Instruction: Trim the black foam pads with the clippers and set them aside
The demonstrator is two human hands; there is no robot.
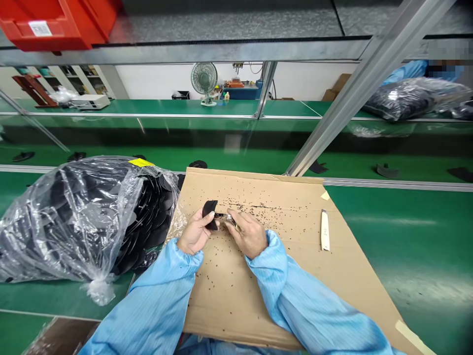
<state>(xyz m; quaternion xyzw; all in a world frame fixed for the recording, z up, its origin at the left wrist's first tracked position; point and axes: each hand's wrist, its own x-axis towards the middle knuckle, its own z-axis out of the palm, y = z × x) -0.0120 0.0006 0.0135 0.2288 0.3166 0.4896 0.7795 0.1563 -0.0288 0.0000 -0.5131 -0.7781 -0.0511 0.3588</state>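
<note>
My left hand grips a curved black plastic part between thumb and fingers. Close beside it, my right hand is closed on a small metal tool, whose tip meets the part's thin stem. The fingers hide much of the tool, so I cannot tell its exact kind. Both hands are over a cardboard sheet strewn with tiny dark bits. To the right on the sheet lies a white-handled cutter.
On the left, a clear plastic bag spills black curved parts. Behind the sheet runs a green conveyor with black pieces such as one curved part. A metal post slants at right; a red bin sits overhead.
</note>
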